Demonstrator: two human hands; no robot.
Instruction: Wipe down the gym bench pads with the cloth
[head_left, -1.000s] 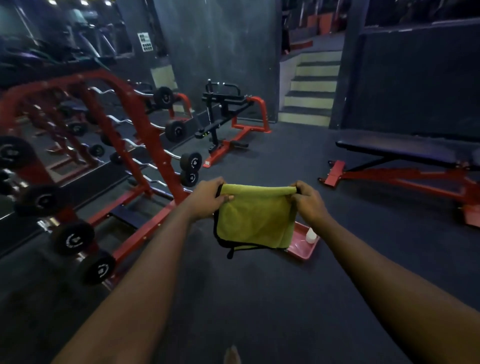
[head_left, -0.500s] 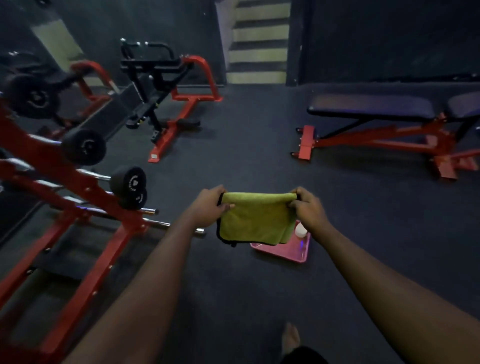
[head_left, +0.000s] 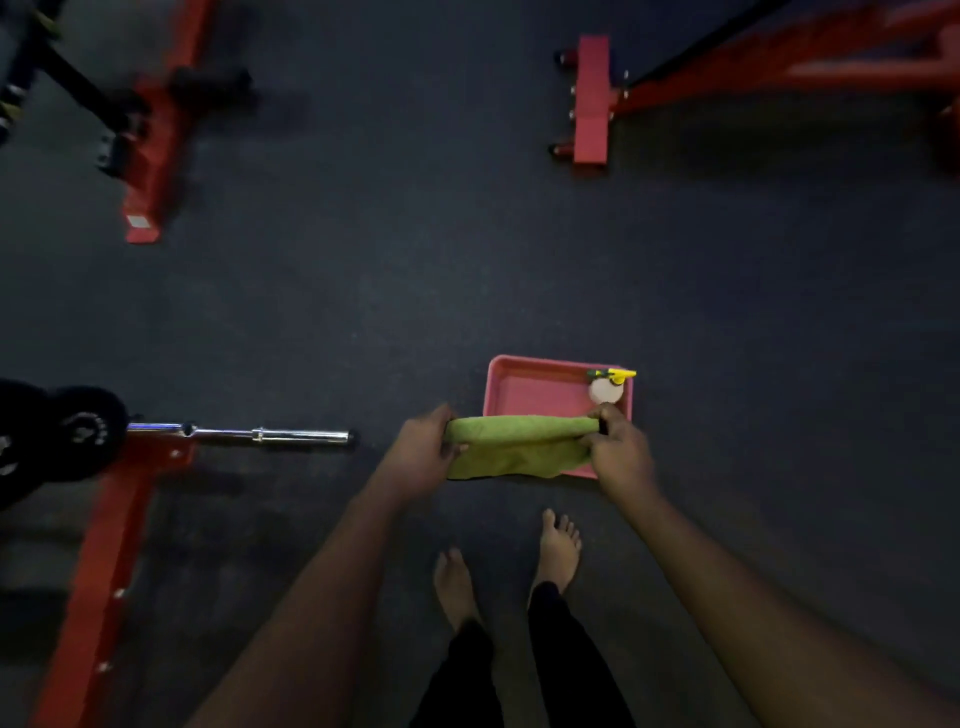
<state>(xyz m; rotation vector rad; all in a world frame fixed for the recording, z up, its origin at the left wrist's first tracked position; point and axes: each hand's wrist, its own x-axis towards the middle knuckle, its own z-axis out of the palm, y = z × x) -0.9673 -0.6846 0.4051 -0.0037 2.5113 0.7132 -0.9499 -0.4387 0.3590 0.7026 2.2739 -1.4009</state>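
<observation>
A yellow-green cloth (head_left: 514, 447) hangs folded between both hands, low over the near edge of a pink tray (head_left: 524, 387) on the floor. My left hand (head_left: 423, 452) grips the cloth's left end and my right hand (head_left: 618, 449) pinches its right end. A spray bottle (head_left: 605, 387) with a yellow and green trigger stands in the tray's far right corner. Only the red foot of the bench frame (head_left: 592, 101) shows at the top right; its pads are out of view.
A chrome barbell end (head_left: 249, 434) juts right from a red rack (head_left: 109, 545) at the left, with a black weight plate (head_left: 57, 434) on it. Another red machine base (head_left: 150, 156) lies top left. My bare feet (head_left: 558, 551) stand on dark rubber floor just behind the tray.
The view has tilted down from the room to the floor. Both hands have lowered the cloth toward the pink tray, and the bench pads have left the view.
</observation>
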